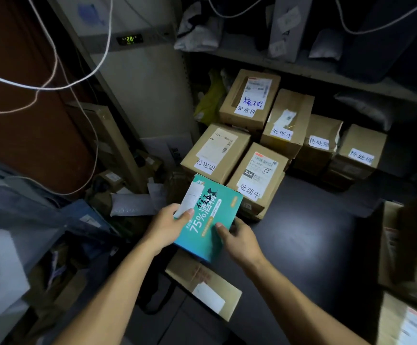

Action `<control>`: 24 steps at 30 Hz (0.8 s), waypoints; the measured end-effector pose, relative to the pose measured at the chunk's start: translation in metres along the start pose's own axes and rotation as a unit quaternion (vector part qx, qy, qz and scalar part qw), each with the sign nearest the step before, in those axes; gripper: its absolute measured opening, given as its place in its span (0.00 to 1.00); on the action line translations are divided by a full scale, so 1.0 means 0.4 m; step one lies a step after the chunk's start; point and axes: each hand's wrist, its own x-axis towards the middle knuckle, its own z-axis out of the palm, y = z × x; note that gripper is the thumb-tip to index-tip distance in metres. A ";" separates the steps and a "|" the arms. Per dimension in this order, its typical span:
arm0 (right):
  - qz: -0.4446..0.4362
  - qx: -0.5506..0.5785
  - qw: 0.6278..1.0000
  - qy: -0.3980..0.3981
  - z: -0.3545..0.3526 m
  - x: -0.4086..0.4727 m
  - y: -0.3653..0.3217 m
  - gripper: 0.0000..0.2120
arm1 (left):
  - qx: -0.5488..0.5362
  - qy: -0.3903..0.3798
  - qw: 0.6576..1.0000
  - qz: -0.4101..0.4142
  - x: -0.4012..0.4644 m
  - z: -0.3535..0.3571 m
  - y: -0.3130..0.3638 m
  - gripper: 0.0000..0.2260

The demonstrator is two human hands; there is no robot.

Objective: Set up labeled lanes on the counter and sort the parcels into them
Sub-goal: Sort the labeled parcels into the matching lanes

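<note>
A teal carton (pixel 208 217) printed with "75%" is held tilted above the near left edge of a dark counter (pixel 302 232), just in front of 6 brown parcels. The left hand (pixel 167 226) grips its left edge, thumb pressing a white slip (pixel 190 200); the right hand (pixel 239 241) grips its lower right corner, thumb on top. It looks light, stiff and smooth-faced, so opposite edges seem the safest hold. Behind it stand a box labelled 已完成 (pixel 214 153) and one labelled 处理中 (pixel 258 178); farther back are boxes marked 异常件 (pixel 249 99), 处理中 (pixel 287 120) and 2 marked 待处理 (pixel 319 140). Below the carton lies a flat brown parcel (pixel 202 285). White cables (pixel 53 70) hang at upper left
</note>
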 end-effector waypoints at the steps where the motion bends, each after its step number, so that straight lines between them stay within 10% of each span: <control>1: -0.005 0.001 1.000 0.003 -0.005 -0.009 -0.002 0.14 | -0.001 0.002 1.000 0.006 -0.014 -0.001 0.011 0.10; 9: -0.096 0.046 0.994 0.013 -0.124 -0.138 -0.011 0.16 | -0.026 0.006 0.998 0.048 -0.154 0.047 0.135 0.12; 19: -0.278 0.019 0.959 -0.061 -0.392 -0.328 0.030 0.45 | -0.109 -0.029 0.991 0.070 -0.273 0.233 0.344 0.14; 24: -0.255 -0.036 0.963 0.084 -0.484 -0.381 0.061 0.40 | -0.095 -0.078 0.985 0.117 -0.314 0.319 0.440 0.20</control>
